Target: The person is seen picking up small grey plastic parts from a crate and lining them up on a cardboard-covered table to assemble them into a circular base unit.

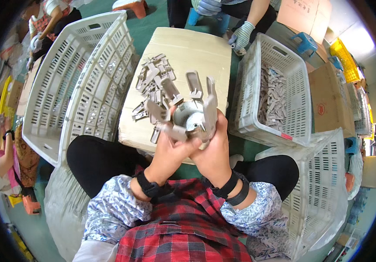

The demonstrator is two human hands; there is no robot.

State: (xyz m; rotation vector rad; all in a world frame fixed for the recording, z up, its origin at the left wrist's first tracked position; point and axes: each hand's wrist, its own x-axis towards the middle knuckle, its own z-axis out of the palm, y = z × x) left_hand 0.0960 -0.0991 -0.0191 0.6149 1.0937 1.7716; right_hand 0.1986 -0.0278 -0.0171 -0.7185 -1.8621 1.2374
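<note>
Cylinder (188,114) with flaps (194,84) sits between left hand (172,153) and right hand (214,153); both clasp it.

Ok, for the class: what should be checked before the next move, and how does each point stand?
1. Round part supported: ok; left hand and right hand hold it.
2. Beige paddles firmly seated: cannot tell.
3. Loose pieces within reach: ok, seemingly; heaped on the pale table.
4. Co-worker's gloved hand apart from the part: ok; near the table's far right corner.
5. Gloves worn: not ok, if required; both hands are bare.
</note>
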